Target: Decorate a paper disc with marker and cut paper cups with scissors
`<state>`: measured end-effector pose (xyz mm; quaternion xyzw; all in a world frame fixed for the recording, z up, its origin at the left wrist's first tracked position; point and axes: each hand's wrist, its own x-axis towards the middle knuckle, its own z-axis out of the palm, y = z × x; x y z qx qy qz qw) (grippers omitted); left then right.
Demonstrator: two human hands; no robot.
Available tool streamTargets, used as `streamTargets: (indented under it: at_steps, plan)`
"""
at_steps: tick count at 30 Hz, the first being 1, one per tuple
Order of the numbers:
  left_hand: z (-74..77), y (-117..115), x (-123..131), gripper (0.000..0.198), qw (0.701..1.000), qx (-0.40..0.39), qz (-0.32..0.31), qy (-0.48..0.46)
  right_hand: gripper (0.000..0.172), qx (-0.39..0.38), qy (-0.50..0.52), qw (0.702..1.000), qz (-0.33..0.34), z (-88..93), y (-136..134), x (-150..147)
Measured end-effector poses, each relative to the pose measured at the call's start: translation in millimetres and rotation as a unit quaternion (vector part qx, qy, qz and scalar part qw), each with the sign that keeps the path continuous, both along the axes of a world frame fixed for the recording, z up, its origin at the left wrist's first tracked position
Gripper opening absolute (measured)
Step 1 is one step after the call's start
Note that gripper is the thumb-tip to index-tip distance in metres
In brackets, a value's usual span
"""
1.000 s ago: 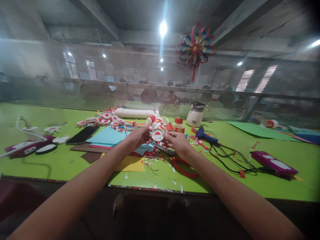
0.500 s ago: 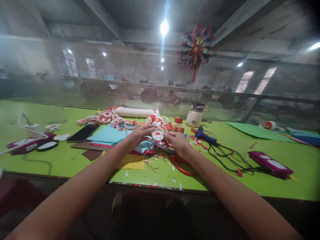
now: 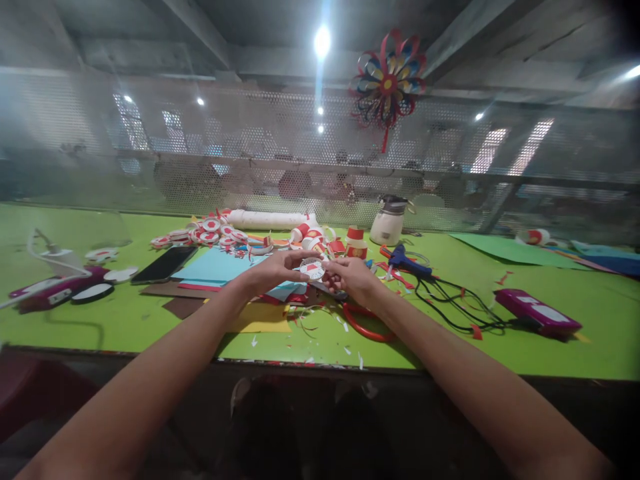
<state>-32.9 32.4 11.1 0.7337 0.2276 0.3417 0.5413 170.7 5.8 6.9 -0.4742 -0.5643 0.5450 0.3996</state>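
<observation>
Between my two hands is a small round white paper disc (image 3: pixel 312 269) with a red patch in its middle. My left hand (image 3: pixel 278 269) grips its left edge between thumb and fingers. On the right edge, my right hand (image 3: pixel 349 275) pinches it. Scissors with red handles (image 3: pixel 367 323) lie beneath my right hand, their blades partly hidden by it. Light blue paper sheets (image 3: pixel 215 267) lie by my left hand, over brown and red sheets. A yellow sheet (image 3: pixel 260 320) is nearer the table's front edge.
Several red-and-white discs (image 3: pixel 210 227) are piled at the back left, before a white roll (image 3: pixel 270 220). A black phone (image 3: pixel 164 265) lies left. To the right are a blue glue gun (image 3: pixel 407 260), black cords, a purple power strip (image 3: pixel 537 312) and a kettle (image 3: pixel 389 223).
The disc has tipped back to a flatter angle in my hands, and both hands keep hold of it. The view has shifted slightly.
</observation>
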Motion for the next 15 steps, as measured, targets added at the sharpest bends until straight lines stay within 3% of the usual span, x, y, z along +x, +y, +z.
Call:
streamTargets:
  at_steps: [7,15]
  plan:
    - [0.6,-0.2,0.6,0.071,0.996,0.055,0.01,0.066,0.032,-0.012,0.007,1.0,0.004,1.4,0.5,-0.4]
    - [0.3,3.3,0.3,0.066,0.98,0.137,0.052,0.138,0.03,-0.014,0.031,0.999,0.011,0.6,1.8,1.0]
